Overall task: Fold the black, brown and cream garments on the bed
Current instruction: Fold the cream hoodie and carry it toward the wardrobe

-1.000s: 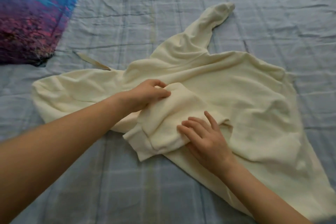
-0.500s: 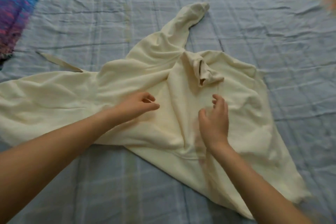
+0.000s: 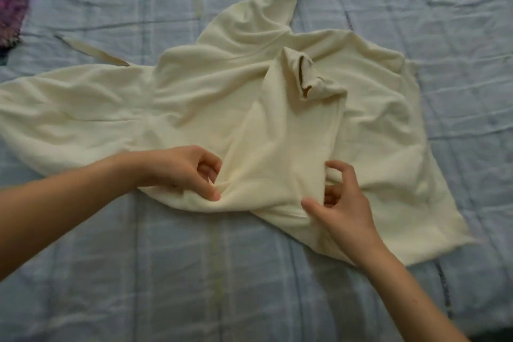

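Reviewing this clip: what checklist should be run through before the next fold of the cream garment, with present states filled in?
1. Cream garment flat on bed sheet: not ok, wrinkled.
2. Near sleeve laid across body: ok.
3. Far sleeve folded in: not ok, stretches away.
4. Left hand pinching cloth: ok.
5. Right hand pinching cloth: ok.

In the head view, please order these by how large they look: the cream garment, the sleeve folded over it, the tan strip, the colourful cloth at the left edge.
1. cream garment, largest by far
2. folded sleeve
3. colourful cloth, visible part only; the frame cuts it off
4. tan strip, smallest
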{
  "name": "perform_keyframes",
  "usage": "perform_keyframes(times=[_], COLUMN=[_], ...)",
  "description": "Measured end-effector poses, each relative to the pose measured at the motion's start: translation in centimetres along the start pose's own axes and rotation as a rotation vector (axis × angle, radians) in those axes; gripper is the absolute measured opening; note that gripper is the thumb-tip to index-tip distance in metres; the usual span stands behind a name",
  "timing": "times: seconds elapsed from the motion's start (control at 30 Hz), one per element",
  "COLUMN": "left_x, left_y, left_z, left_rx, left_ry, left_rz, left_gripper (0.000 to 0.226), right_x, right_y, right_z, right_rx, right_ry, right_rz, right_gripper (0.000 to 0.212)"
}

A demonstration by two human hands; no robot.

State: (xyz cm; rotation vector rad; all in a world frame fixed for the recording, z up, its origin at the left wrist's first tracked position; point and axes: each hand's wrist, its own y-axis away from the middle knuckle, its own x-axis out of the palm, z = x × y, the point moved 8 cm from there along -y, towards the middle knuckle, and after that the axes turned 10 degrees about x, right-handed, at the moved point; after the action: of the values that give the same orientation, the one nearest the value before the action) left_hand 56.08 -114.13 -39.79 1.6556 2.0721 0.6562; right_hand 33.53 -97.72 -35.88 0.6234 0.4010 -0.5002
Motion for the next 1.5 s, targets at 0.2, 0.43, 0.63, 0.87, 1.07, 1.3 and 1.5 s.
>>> perform_keyframes(times=[0.2, 0.43, 0.63, 0.87, 1.07, 1.3, 1.5], left_x=[1.3, -0.6, 2.3, -3.0, -4.1, -7.1, -7.3], left_y=[1.4, -1.3, 2.2, -0.7, -4.5, -7.2, -11.0], left_z=[1.6, -0.9, 2.4, -0.3, -5.8, -8.7, -8.1], left_rx=[-0.143, 0.081, -0.139, -0.063, 0.204, 0.249, 0.132], left_ry=[-0.156, 0.081, -0.008, -0.228, -0.526, -0.468, -0.297], left_rz=[0.046, -0.404, 0.073, -0.210, -0.405, -0.692, -0.663], left_gripper=[0.046, 0.059, 0.058, 0.043, 0.045, 0.057, 0.029], right_x=[1.8, 2.7, 4.1, 0.6, 3.7, -3.7, -1.1], right_y=[2.6, 0.7, 5.5, 0.8, -6.2, -14.2, -12.3], right_z=[-1.4, -1.0, -4.0, 2.1, 6.8, 8.0, 4.6], right_rx=[0.011, 0.111, 0.154, -0.160, -0.383, -0.097, -0.092], right_ry=[0.028, -0.177, 0.045, 0.471, 0.662, 0.092, 0.158], right_rz=[0.090, 0.012, 0.206, -0.234, -0.131, -0.360, -0.330], right_gripper=[0.071, 0.068, 0.064, 0.084, 0.041, 0.044, 0.065])
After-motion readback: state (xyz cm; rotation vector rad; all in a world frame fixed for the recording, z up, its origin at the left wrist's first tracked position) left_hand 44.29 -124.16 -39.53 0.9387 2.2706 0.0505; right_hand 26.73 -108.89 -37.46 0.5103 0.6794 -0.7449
